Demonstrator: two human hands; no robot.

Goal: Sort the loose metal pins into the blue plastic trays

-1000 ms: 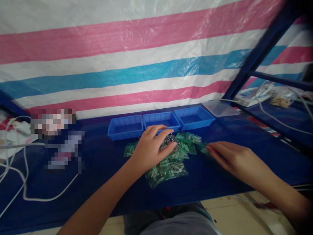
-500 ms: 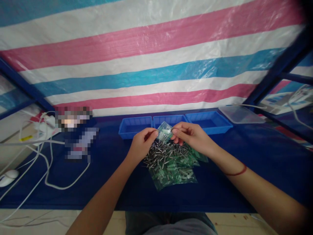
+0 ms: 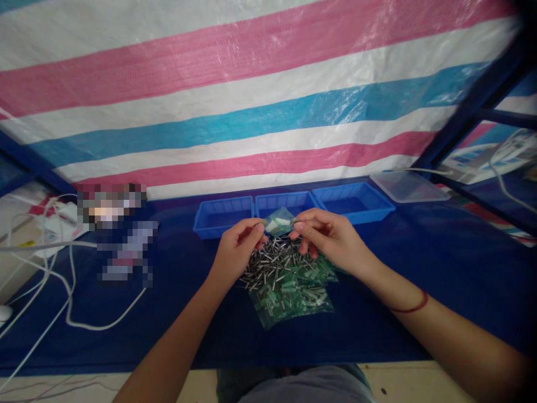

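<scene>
Both hands, since the earlier frame, hold the bag slightly lower, nearer the pile.

Head view:
- Left hand (image 3: 236, 249): grip pinching the bag (image 3: 279, 221) at its left edge.
- Right hand (image 3: 331, 238): grip pinching its right edge, apparently to pull it taut.
- Loose metal pins (image 3: 272, 263) and green bags (image 3: 293, 296) on the surface (image 3: 419, 263), directly below.
- Three blue trays (image 3: 354, 201) just behind.
</scene>
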